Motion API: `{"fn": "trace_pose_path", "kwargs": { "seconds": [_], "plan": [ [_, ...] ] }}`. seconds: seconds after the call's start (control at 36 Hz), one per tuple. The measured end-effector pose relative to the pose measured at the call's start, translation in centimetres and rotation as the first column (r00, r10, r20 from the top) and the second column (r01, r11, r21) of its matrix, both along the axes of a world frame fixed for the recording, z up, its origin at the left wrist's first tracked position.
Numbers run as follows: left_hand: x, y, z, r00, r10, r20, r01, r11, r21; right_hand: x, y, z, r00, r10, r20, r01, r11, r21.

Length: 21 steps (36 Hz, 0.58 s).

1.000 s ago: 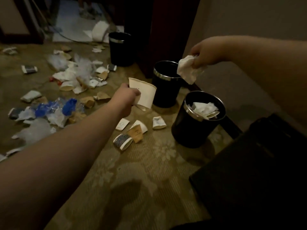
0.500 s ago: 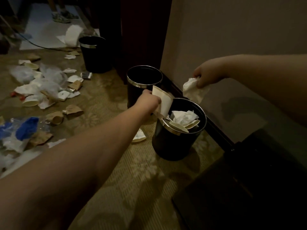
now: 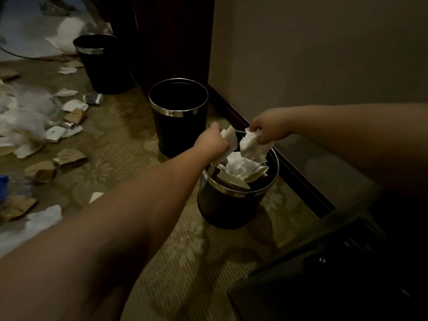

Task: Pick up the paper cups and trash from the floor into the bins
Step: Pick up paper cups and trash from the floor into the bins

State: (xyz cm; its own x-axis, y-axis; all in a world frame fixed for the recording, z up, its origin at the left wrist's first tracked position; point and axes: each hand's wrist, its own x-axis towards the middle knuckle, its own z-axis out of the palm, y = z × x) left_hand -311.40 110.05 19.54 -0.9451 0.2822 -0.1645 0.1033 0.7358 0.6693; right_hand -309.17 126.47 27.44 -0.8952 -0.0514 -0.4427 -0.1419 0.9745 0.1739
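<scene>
Three black bins with chrome rims stand along the wall. The nearest bin (image 3: 234,205) holds crumpled paper and flattened cups up to its rim. Over its mouth my left hand (image 3: 212,142) grips a flattened white paper cup (image 3: 230,137). Beside it my right hand (image 3: 268,128) pinches a crumpled white tissue (image 3: 251,144), which hangs just above the bin's contents. The middle bin (image 3: 178,121) looks empty and dark inside. The far bin (image 3: 103,66) stands further back on the left.
Crushed paper cups (image 3: 69,156), white paper scraps (image 3: 53,133) and clear plastic litter the patterned carpet on the left. A blue piece (image 3: 3,181) lies at the left edge. A dark piece of furniture (image 3: 335,274) fills the lower right. A dark skirting board runs along the wall.
Both hands have come together over the nearest bin. The cup has moved right and down toward its mouth, and the tissue has dropped lower, close to the paper inside.
</scene>
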Motion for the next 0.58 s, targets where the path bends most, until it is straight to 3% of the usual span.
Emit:
{"fn": "trace_pose_path", "kwargs": {
  "seconds": [0.11,0.25,0.42,0.58],
  "plan": [
    [-0.4,0.7,-1.4,0.999,-0.034,0.004,0.034,0.996,-0.080,-0.3,0.1,-2.1,0.999,-0.033,0.040,0.034,0.999,-0.037],
    [-0.6,0.5,-2.5,0.984,-0.160,0.073,0.172,0.962,-0.212,-0.2,0.4,-3.8,0.947,-0.146,0.285,0.174,0.982,-0.074],
    [-0.4,-1.5,-2.0,0.997,-0.072,0.032,0.072,0.997,-0.007,-0.2,0.7,-3.1,0.987,-0.088,0.134,0.076,0.993,0.089],
    [1.1,-4.6,-0.6,0.998,-0.056,-0.001,0.056,0.992,0.114,0.6,-1.0,-0.8,0.986,-0.060,0.154,0.041,0.991,0.124]
  ]
}}
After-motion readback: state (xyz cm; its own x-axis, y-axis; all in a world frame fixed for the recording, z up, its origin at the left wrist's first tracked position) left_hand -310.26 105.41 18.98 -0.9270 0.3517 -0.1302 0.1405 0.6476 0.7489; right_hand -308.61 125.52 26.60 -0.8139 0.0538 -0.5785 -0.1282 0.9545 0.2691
